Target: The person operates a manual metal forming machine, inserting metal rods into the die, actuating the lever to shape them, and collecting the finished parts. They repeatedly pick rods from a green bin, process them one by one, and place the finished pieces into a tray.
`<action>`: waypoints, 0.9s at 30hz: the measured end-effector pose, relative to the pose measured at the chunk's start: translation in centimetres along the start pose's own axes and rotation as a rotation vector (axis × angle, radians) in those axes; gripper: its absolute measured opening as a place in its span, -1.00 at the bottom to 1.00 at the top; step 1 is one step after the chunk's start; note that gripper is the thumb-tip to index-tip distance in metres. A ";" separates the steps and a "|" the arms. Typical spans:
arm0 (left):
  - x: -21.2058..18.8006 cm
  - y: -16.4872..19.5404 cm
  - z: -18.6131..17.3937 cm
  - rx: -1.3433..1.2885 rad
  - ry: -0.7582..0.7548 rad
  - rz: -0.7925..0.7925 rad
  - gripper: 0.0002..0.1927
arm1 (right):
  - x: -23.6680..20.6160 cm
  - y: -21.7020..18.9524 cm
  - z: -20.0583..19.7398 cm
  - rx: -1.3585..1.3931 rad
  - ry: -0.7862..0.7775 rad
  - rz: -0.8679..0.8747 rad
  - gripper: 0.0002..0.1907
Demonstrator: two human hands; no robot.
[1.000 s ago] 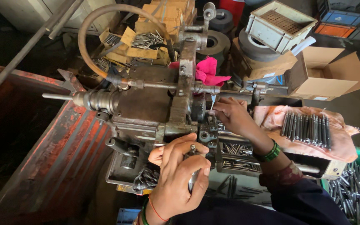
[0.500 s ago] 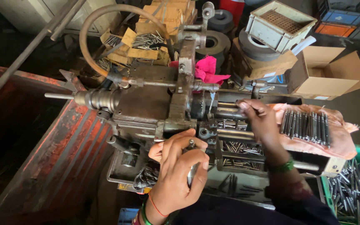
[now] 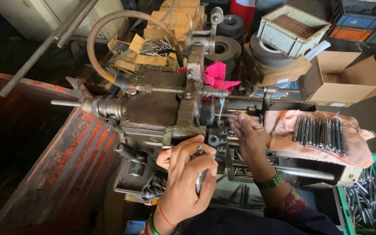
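Nearest to me, my left hand (image 3: 188, 178) is wrapped around a metal lever handle (image 3: 199, 151) on the front of the small lathe (image 3: 153, 113); the fingers are curled shut on it, and only the knob end shows above the thumb. Most of the handle is hidden inside my grip.

Just past it, my right hand (image 3: 249, 135) pinches a thin steel rod (image 3: 229, 115) between thumb and fingertips, the rod lying level and pointing left toward the machine's spindle. Where its tip meets the chuck is too dark and cluttered for me to make out.

Right of that hand, a row of similar grey rods (image 3: 320, 132) lies side by side on a wrinkled pinkish cloth (image 3: 357, 148). Farther back sit a crumpled magenta rag (image 3: 216, 76), an open cardboard box (image 3: 344, 82), and a curved rubber hose (image 3: 105, 30) arching over the greasy cast-metal body.
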State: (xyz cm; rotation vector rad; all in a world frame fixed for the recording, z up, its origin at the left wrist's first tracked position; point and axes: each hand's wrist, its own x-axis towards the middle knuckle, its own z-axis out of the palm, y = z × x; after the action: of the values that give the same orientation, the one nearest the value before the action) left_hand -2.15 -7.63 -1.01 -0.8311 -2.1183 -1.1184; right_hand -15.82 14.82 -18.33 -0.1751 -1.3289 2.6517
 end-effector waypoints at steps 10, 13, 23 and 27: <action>-0.1 -0.4 0.5 -0.008 0.020 0.007 -0.74 | -0.1 0.5 0.1 0.002 -0.002 -0.006 -0.74; -0.1 -0.5 0.4 -0.009 0.015 0.009 -0.73 | -0.6 0.5 0.9 -0.036 -0.030 0.013 -0.71; -0.1 -0.8 0.2 0.002 -0.016 -0.002 -0.77 | -2.0 -0.6 2.1 -0.926 -0.335 -0.318 -0.25; -0.1 -0.9 0.1 -0.001 -0.033 -0.009 -0.77 | -1.5 -0.2 2.5 -0.941 -0.378 -0.321 -0.18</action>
State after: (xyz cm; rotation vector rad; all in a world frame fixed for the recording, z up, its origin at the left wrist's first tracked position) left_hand -2.79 -7.97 -1.53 -0.8467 -2.1505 -1.1176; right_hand -14.84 12.63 -16.66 0.4123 -2.3831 1.6640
